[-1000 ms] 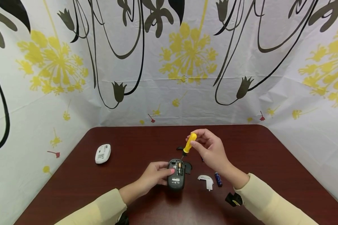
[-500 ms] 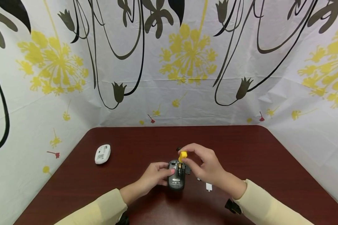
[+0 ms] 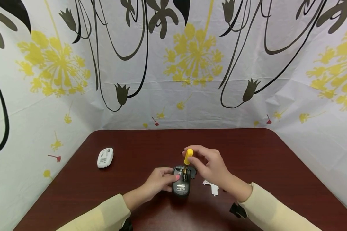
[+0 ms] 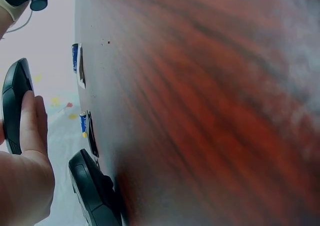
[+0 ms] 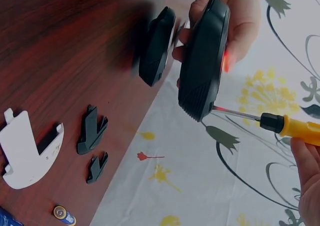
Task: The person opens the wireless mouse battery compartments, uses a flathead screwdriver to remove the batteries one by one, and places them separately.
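My left hand point(image 3: 159, 183) grips a black computer mouse point(image 3: 181, 189) above the table, its underside with an uncovered battery bay facing up. A battery point(image 3: 184, 174) lies inside that bay. My right hand point(image 3: 209, 162) pinches the yellow handle of a screwdriver point(image 3: 188, 156) over the mouse's far end. In the right wrist view the screwdriver's thin metal shaft point(image 5: 237, 113) meets the end of the mouse point(image 5: 202, 60) at its underside edge; the exact contact of the tip is not clear. The left wrist view shows my left hand point(image 4: 32, 136) around the mouse's side.
A second mouse point(image 3: 105, 158) lies on the table point(image 3: 138, 144) at left, white underside up. A white cover point(image 3: 214, 189) and black covers point(image 5: 91, 131) lie to the right. A blue battery point(image 5: 65, 216) stands near them. Behind the table hangs a patterned cloth point(image 3: 173, 64).
My right hand came down and left with the screwdriver, then rose slightly, and the handle now leans less to the right. The blue battery near the white cover is now mostly hidden. The left hand stays put.
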`<state>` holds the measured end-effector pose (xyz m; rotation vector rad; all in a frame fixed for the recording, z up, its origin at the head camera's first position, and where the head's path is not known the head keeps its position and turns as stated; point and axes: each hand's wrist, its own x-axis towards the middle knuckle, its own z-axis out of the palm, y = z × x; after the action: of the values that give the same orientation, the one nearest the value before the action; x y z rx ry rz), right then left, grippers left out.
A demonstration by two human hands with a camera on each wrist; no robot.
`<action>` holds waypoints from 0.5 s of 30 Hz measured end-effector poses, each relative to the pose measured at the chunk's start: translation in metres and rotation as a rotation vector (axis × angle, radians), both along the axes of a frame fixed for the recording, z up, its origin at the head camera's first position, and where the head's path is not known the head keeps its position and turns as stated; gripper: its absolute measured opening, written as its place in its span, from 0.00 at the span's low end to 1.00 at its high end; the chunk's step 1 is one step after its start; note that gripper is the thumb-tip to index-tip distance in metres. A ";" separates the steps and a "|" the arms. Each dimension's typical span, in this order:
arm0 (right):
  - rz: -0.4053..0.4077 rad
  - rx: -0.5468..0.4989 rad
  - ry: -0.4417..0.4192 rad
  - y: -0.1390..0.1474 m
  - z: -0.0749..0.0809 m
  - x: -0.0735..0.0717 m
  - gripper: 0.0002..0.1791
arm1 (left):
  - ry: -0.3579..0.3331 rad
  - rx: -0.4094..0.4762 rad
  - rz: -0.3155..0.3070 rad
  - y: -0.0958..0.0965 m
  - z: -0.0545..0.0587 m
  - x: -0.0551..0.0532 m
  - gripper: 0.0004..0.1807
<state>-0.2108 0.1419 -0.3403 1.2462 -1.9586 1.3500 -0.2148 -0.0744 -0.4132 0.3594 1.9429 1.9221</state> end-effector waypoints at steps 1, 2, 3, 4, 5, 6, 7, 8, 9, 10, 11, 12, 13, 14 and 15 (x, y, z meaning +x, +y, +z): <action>-0.010 -0.010 -0.024 0.000 0.001 -0.001 0.17 | -0.002 -0.003 0.001 0.000 0.000 0.000 0.22; -0.025 -0.018 -0.046 0.001 0.002 -0.001 0.16 | -0.005 -0.006 0.002 0.000 0.000 0.000 0.22; -0.038 -0.028 -0.068 0.001 0.002 -0.001 0.15 | -0.006 -0.008 0.001 0.000 0.000 0.000 0.22; -0.050 -0.037 -0.090 0.001 0.003 -0.002 0.15 | -0.005 -0.009 0.000 -0.001 0.000 0.000 0.22; -0.061 -0.048 -0.110 0.002 0.004 -0.002 0.14 | -0.004 -0.011 -0.001 -0.001 0.000 0.000 0.22; -0.073 -0.057 -0.126 0.002 0.004 -0.003 0.14 | -0.003 -0.014 -0.003 -0.001 0.000 0.000 0.23; -0.086 -0.065 -0.145 0.003 0.004 -0.004 0.13 | -0.003 -0.017 -0.003 -0.001 0.000 0.001 0.23; -0.097 -0.071 -0.163 0.003 0.005 -0.005 0.13 | -0.005 -0.021 -0.004 -0.001 0.000 0.001 0.23; -0.106 -0.079 -0.186 0.004 0.005 -0.006 0.12 | -0.006 -0.026 -0.004 -0.001 0.000 0.002 0.23; -0.111 -0.090 -0.215 0.005 0.005 -0.008 0.11 | -0.009 -0.029 -0.003 -0.001 0.001 0.002 0.23; -0.114 -0.102 -0.249 0.005 0.005 -0.010 0.11 | -0.011 -0.032 -0.005 -0.001 0.001 0.003 0.23; -0.115 -0.115 -0.288 0.006 0.005 -0.012 0.10 | -0.013 -0.032 -0.007 -0.001 0.001 0.004 0.23; -0.118 -0.127 -0.329 0.007 0.006 -0.014 0.10 | -0.014 -0.032 -0.009 0.000 0.002 0.004 0.23; -0.123 -0.137 -0.371 0.009 0.006 -0.016 0.10 | -0.014 -0.031 -0.014 0.000 0.003 0.005 0.23; -0.127 -0.148 -0.418 0.010 0.006 -0.018 0.11 | -0.012 -0.029 -0.019 0.000 0.003 0.006 0.23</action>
<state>-0.2290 0.1520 -0.3347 0.8030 -2.1149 1.7606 -0.2092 -0.0749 -0.4097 0.3563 1.9512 1.8776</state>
